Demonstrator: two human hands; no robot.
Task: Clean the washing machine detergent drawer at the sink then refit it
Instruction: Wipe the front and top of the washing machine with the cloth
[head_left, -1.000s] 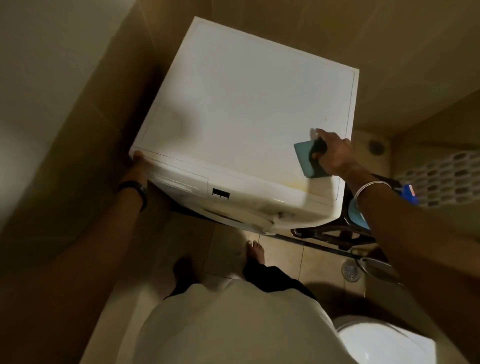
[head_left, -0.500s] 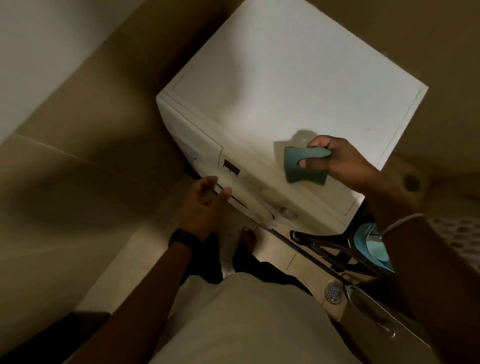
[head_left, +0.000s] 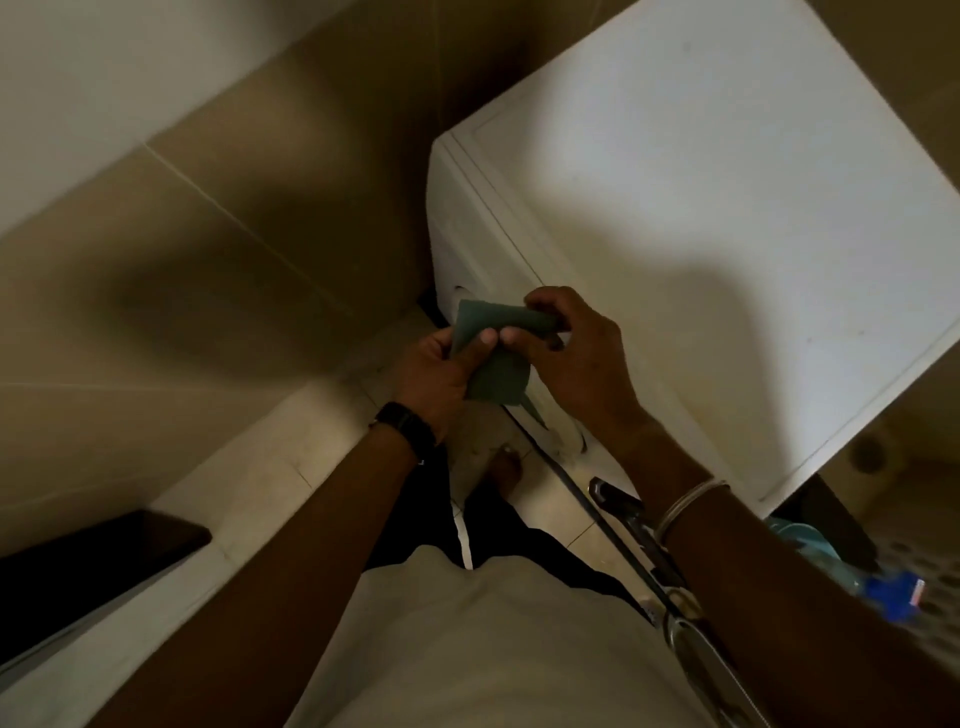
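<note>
left hand (head_left: 434, 371) pinches the green cloth (head_left: 493, 358) | right hand (head_left: 576, 353) grips its top edge | middle of frame | drawer hidden, likely just behind the hands on the washing machine (head_left: 701, 208) front | both hands equally near

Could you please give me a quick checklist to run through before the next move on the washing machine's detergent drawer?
1. Thin green scouring pad in hand: ok, left hand and right hand both pinch it, bent between them.
2. A hand free for the drawer: not ok, both are occupied.
3. Detergent drawer state on the white front-loading washing machine: cannot tell, the hands cover that part of the front.
4. Machine's top free of items: ok, nothing lies on the visible part.
5. Footing: ok, a bare foot stands on the pale tiled floor.
</note>
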